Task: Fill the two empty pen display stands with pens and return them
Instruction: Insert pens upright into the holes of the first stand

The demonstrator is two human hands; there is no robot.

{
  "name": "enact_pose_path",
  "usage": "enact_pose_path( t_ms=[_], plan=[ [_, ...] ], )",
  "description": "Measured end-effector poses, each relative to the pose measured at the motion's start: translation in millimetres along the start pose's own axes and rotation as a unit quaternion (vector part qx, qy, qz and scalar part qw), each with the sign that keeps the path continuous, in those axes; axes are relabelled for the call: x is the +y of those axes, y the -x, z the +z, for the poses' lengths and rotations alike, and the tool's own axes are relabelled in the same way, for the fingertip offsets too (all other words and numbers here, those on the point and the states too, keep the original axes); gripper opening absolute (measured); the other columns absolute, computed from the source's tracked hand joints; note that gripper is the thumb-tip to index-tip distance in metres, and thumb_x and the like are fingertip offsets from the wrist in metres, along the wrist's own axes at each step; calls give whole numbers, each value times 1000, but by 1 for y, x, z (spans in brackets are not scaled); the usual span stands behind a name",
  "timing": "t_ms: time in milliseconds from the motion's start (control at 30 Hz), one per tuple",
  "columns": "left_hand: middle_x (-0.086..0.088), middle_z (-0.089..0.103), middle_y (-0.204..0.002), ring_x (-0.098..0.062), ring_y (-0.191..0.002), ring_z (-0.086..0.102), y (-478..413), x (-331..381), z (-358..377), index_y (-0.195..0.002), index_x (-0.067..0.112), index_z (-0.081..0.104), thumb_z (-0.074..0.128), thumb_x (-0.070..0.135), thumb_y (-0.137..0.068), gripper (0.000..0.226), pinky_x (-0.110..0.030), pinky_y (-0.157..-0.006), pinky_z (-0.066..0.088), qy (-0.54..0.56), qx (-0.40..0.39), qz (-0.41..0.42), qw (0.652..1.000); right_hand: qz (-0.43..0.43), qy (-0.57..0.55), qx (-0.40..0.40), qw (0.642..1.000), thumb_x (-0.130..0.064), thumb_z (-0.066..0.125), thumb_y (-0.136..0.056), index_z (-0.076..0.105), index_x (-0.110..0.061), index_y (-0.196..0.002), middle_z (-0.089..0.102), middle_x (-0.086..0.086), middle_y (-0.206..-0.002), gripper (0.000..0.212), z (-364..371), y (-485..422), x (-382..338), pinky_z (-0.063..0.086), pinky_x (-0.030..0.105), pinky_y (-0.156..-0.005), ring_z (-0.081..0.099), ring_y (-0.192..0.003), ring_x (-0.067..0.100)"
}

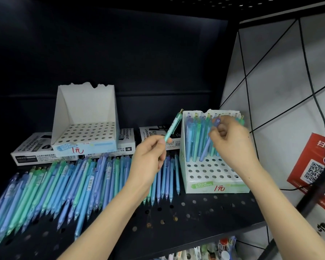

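Two white cardboard pen stands sit on a dark perforated shelf. The left stand (86, 128) is empty, its holes bare, and rests on flat marker boxes. The right stand (214, 177) holds several blue and green pens in its back rows; its front rows are bare. My left hand (150, 156) grips a teal pen (173, 126), tilted up to the right. My right hand (231, 141) pinches the top of a purple-blue pen (206, 147) whose tip is down among the standing pens. Several loose pens (64, 188) lie in a row across the shelf.
Flat white marker boxes (26, 149) lie along the back of the shelf (195, 218). A white wall with black lines and a hanging cable (319, 109) is to the right, with a red QR-code poster (311, 166). Other goods show on the shelf below.
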State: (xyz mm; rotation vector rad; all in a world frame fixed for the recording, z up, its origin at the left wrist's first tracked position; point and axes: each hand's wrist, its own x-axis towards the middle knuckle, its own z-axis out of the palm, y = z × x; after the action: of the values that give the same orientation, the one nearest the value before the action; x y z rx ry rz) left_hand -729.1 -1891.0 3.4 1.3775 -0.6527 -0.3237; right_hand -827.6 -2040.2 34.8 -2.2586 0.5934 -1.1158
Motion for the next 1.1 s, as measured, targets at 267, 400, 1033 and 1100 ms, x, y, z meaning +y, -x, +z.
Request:
enact_pose_path(
  t_ms=[267, 400, 1033, 1100],
  plan=[
    [3, 43, -57, -6, -50, 36, 3, 1, 2, -95, 16, 66, 43, 13, -98, 23, -12, -45, 32, -15, -33, 23, 999, 26, 35, -28, 999, -12, 59, -87, 58, -9, -96, 58, -9, -70, 9, 12, 0, 4, 52, 30, -70, 56, -68, 8],
    [4, 44, -58, -5, -51, 37, 3, 0, 2, -95, 15, 65, 45, 12, -97, 21, -12, -47, 33, -18, -57, 30, 998, 20, 80, -13, 996, -18, 61, -87, 61, -14, -104, 63, -5, -86, 17, 12, 4, 5, 51, 35, -74, 58, -74, 12],
    [17, 53, -116, -1, -105, 50, 4, -14, 8, -130, 38, 47, 51, 34, -93, 37, -25, -92, 43, -318, -94, 160, 930, 36, -249, 122, 960, -21, 63, -87, 59, -12, -81, 63, 8, -68, 11, -41, 10, -8, 51, 20, -54, 58, -55, 15],
    [15, 44, -134, -7, -118, 45, 2, -16, 8, -141, 36, 34, 50, 41, -92, 51, -31, -102, 37, -380, -108, 140, 908, 13, -191, 163, 968, -22, 62, -88, 54, -19, -78, 61, 9, -70, 13, -43, 6, -3, 47, 17, -52, 57, -55, 14]
  ],
)
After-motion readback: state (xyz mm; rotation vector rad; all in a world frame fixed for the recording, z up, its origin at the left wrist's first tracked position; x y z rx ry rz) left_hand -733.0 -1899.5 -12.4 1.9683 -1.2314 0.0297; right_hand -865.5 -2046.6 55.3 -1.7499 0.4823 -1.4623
